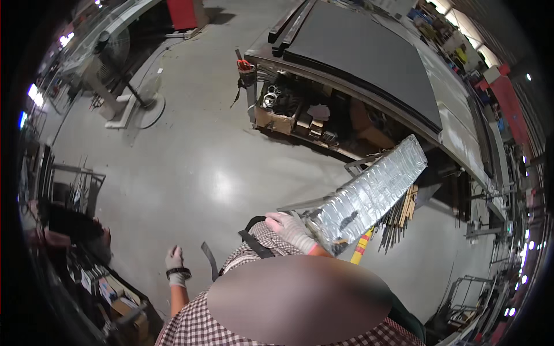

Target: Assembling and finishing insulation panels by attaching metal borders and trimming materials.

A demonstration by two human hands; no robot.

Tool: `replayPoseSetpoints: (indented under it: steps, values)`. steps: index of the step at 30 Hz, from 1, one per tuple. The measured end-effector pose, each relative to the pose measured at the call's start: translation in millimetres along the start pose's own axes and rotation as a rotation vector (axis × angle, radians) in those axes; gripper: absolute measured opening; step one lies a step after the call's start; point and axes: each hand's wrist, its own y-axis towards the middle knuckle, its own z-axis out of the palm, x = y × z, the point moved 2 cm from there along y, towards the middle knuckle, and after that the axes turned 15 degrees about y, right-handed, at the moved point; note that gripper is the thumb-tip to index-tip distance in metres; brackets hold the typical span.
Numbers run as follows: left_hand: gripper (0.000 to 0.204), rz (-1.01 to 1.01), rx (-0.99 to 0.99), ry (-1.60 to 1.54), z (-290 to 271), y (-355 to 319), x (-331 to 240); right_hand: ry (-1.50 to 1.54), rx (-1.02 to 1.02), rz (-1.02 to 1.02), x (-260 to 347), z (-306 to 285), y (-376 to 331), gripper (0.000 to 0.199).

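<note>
At centre right: your right hand (pixel 293 229), gloved, is clamped on the near end of a long silver foil-wrapped panel (pixel 372 193).
Panel: it slants up toward the right of the frame, its far end over the edge of the table (pixel 456 132).
Left hand: your left hand (pixel 175 266), gloved with a dark wrist strap, hangs low at lower left, holding nothing, fingers loosely apart.
Table top: a large dark sheet (pixel 360 55) lies on it at upper centre.
Under the table: a cardboard box (pixel 277 120) of metal parts.
Upper left: a pedestal fan (pixel 115 55) stands on the grey floor (pixel 190 173).
</note>
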Motion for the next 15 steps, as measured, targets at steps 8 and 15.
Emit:
replayPoseSetpoints:
  steps: [8, 15]
  values:
    - [0.046, 0.277, 0.125, -0.105, 28, 192, -241, 0.015, -0.531, 0.015, 9, -16, 184, 0.029]
    - [0.037, 0.046, 0.276, -0.138, 47, 289, -300, -0.268, -0.756, -0.228, 123, -82, 381, 0.029]
